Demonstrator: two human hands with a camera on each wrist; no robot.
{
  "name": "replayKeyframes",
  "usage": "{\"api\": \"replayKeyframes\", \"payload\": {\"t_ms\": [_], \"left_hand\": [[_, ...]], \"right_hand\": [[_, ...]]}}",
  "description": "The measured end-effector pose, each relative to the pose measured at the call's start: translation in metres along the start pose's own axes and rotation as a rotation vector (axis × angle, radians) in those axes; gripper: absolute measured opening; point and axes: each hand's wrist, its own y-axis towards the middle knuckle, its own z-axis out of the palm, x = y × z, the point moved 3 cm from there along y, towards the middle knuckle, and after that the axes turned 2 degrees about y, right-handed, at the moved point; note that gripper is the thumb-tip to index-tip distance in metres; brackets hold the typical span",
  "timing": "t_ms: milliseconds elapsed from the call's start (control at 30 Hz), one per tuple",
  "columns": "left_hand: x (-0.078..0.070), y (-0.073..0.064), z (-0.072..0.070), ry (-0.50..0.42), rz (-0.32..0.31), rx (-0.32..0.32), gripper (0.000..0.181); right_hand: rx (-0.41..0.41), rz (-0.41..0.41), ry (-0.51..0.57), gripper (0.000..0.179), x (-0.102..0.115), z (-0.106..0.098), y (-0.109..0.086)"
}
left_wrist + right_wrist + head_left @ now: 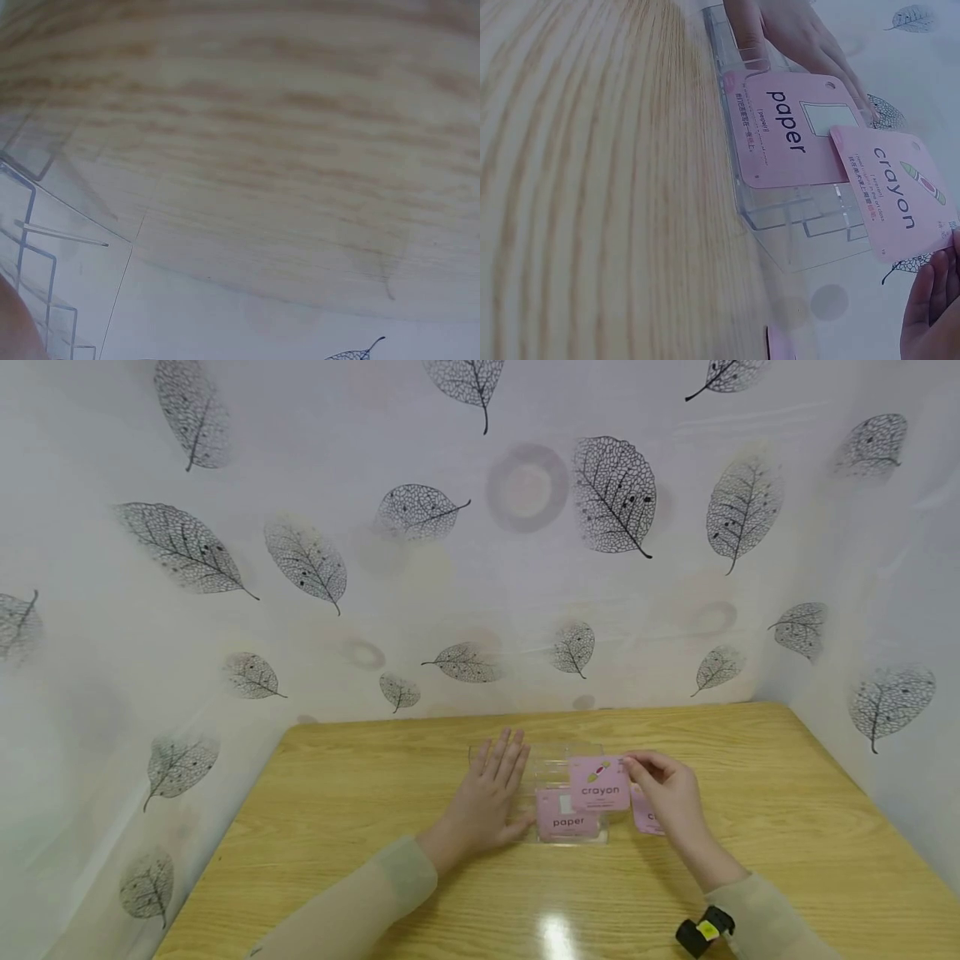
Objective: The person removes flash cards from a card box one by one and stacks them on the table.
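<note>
My right hand pinches a pink flash card reading "crayon" by its right edge, thumb and fingers at the corner. The card stands upright and, in the head view, overlaps a pink "paper" card. That card leans in the front level of a clear plastic tiered stand. My left hand lies with straight fingers over the stand's left part. In the left wrist view, the stand's stepped side shows at lower left. A third pink card is partly hidden behind my right hand.
The wooden table runs back to a white sheet printed with leaves, which also hangs along both sides. A black strap is on my right wrist.
</note>
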Motion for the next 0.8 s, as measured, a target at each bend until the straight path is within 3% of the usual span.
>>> {"api": "replayKeyframes", "payload": {"t_ms": [800], "left_hand": [[0.000,0.001,-0.001,-0.010,-0.002,-0.002,0.102]], "right_hand": [[-0.032,0.025,-0.073,0.037,-0.012,-0.019,0.000]]}}
